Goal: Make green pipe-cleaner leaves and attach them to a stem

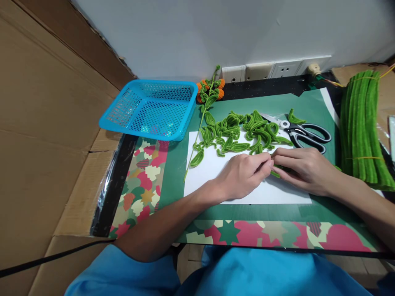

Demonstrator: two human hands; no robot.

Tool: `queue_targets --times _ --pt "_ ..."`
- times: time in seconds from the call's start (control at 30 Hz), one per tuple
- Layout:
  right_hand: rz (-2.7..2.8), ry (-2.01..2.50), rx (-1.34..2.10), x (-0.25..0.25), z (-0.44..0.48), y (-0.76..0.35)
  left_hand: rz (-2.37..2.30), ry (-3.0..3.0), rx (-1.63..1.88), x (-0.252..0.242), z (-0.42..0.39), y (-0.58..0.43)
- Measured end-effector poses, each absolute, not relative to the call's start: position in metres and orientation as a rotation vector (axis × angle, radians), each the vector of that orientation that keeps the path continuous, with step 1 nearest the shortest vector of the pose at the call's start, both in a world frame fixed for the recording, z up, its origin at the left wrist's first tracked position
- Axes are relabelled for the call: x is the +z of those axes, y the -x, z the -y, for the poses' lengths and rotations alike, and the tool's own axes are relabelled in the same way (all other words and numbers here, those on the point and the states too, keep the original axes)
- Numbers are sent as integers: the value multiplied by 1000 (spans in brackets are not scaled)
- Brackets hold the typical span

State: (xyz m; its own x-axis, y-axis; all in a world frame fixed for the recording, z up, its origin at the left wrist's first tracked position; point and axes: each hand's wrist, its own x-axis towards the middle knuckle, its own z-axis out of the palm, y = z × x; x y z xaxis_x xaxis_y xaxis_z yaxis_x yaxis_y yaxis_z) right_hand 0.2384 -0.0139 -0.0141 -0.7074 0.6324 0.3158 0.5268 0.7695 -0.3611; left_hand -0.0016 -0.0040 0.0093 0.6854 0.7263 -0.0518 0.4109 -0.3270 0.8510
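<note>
My left hand [245, 174] and my right hand [305, 167] meet over the white paper [205, 187], fingertips pinched together. Between them runs a green pipe cleaner [275, 174], mostly hidden by the fingers. Just beyond my hands lies a heap of green pipe-cleaner leaves [234, 131], bent into loops and curls. A long green stem with leaves [202, 121] stretches along the left edge of the paper. Scissors [304, 133] with black and grey handles rest behind my right hand, blades pointing left. A single curled green piece [295, 118] sits beside them.
At the back left stands a blue plastic basket [148, 133]. Orange pipe-cleaner flowers [219, 93] lie by the wall near sockets [259, 72]. A thick bundle of green pipe cleaners [359, 127] is at the right. Cardboard [46, 102] walls the left side.
</note>
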Motion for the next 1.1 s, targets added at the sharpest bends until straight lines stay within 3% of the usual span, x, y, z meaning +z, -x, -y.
queue_targets --times 1.1 --pt "2552 884 308 -17 16 -243 -865 -2006 450 9 5 0"
